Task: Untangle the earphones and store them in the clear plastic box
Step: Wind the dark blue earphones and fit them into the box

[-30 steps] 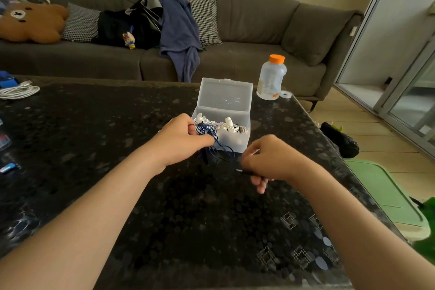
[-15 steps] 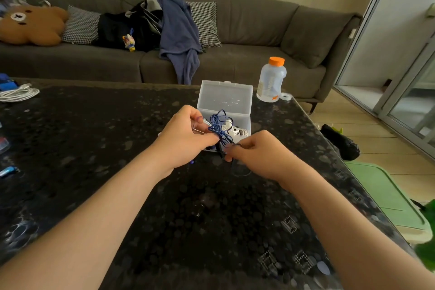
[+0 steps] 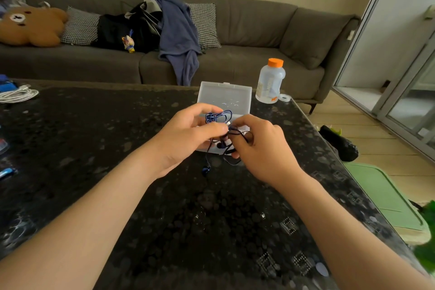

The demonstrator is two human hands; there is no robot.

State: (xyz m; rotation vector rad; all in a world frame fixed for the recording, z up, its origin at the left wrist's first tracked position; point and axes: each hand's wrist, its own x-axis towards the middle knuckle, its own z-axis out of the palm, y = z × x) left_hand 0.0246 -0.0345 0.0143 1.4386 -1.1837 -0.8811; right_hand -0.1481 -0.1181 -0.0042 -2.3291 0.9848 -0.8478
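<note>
Left hand [image 3: 186, 139] and right hand [image 3: 261, 148] pinch blue earphones [image 3: 217, 116] by open box [image 3: 224, 96].

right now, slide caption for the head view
Tangled blue earphones pinched by left hand and right hand near the open clear plastic box.

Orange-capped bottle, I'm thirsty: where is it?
In the head view, the orange-capped bottle stands at the far right corner of the table, just right of the open clear plastic box.
</note>
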